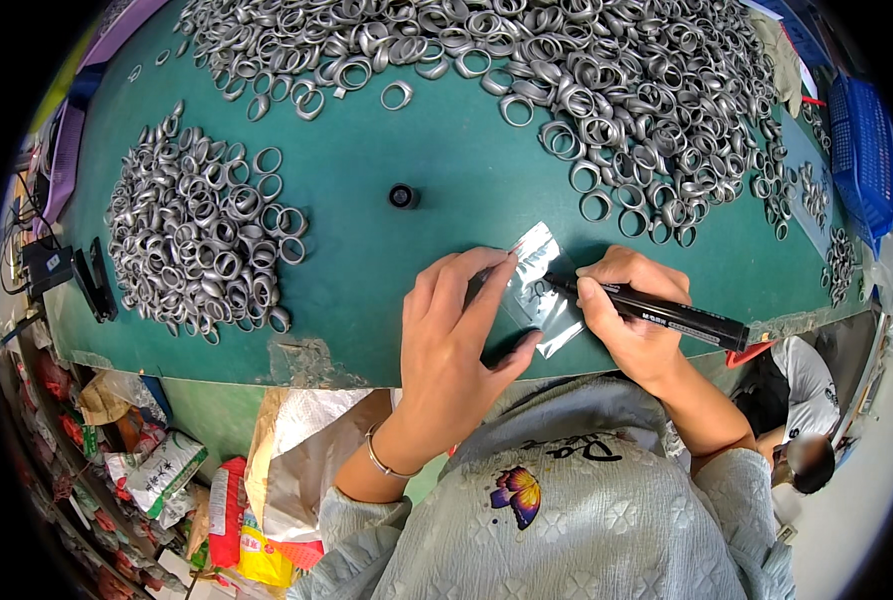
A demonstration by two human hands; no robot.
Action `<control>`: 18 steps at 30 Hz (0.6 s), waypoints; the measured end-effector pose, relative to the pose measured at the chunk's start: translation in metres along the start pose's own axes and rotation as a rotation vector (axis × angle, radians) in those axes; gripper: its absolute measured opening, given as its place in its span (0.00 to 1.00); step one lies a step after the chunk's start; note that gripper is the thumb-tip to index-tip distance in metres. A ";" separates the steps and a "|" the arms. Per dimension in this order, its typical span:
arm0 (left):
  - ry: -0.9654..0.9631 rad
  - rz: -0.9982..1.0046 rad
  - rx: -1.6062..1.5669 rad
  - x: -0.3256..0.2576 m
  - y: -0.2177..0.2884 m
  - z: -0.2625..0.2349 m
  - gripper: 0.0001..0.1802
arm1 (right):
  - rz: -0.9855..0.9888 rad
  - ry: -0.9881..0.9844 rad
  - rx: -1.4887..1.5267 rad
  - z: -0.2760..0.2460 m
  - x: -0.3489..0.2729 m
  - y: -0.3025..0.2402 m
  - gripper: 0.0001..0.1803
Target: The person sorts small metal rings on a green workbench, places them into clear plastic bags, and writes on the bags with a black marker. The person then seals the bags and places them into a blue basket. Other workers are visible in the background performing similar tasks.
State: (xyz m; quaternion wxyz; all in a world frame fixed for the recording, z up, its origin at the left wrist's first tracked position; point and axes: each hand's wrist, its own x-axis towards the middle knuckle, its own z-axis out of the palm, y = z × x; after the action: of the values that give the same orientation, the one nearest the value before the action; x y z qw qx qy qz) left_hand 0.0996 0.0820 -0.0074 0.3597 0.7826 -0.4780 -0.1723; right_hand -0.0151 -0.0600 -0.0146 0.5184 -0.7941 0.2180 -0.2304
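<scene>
A small clear plastic zip bag (563,322) lies on the green table in front of me, with dark handwriting on it. My left hand (451,325) rests at its left edge, thumb and fingers spread apart, the fingertips pressing on the bag. In my right hand (631,310) is a black marker pen (681,318), gripped between thumb and fingers. Its tip touches the bag's written area, and its back end points right. Beyond my left hand, the black marker cap (402,196) stands apart on the table.
A large heap of grey metal rings (606,80) covers the far side; a smaller ring pile (201,235) sits left. A black stapler (96,280) is at the left edge, a blue basket (859,155) at the right. Another person (801,400) is at lower right.
</scene>
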 end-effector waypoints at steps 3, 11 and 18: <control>0.002 0.004 -0.002 0.000 0.000 0.000 0.32 | 0.007 0.004 -0.002 0.000 0.001 -0.002 0.05; 0.009 0.007 -0.003 0.000 -0.001 0.001 0.31 | 0.026 0.003 -0.017 0.002 0.000 -0.001 0.05; 0.009 0.006 -0.005 0.000 -0.001 0.001 0.31 | 0.056 0.068 0.058 0.003 -0.002 0.001 0.04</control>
State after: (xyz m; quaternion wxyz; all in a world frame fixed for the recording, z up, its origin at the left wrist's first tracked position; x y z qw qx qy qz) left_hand 0.0997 0.0819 -0.0083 0.3643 0.7810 -0.4782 -0.1691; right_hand -0.0154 -0.0568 -0.0168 0.5397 -0.7640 0.2511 -0.2490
